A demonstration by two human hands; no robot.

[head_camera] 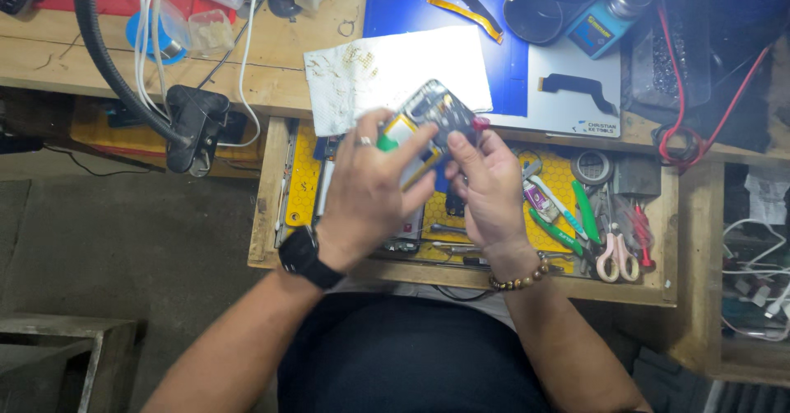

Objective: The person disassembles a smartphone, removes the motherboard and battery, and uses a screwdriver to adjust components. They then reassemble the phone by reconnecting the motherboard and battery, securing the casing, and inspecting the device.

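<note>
Left hand [370, 191] and right hand [485, 184]: both clasp an opened dark smartphone with exposed yellow battery [434, 117], held above the open wooden drawer [262, 191] of pink-handled scissors [619, 257] and green tweezers [586, 212]. Stained white paper towel [395, 71] on tabletop [49, 55] behind. Risk: slipped grip drops phone among tools.

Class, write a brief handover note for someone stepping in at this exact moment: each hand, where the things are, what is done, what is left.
Left hand: holds the opened phone from the side, above the open drawer.
Right hand: grips the phone's lower right edge, fingertips near a small red piece at its corner.
Things: stained paper towel and blue mat on the bench; scissors and green-handled tools in the drawer.
Done: phone's back is off, insides exposed.
Left: phone not closed up; loose ribbon cable lies on the mat.
</note>
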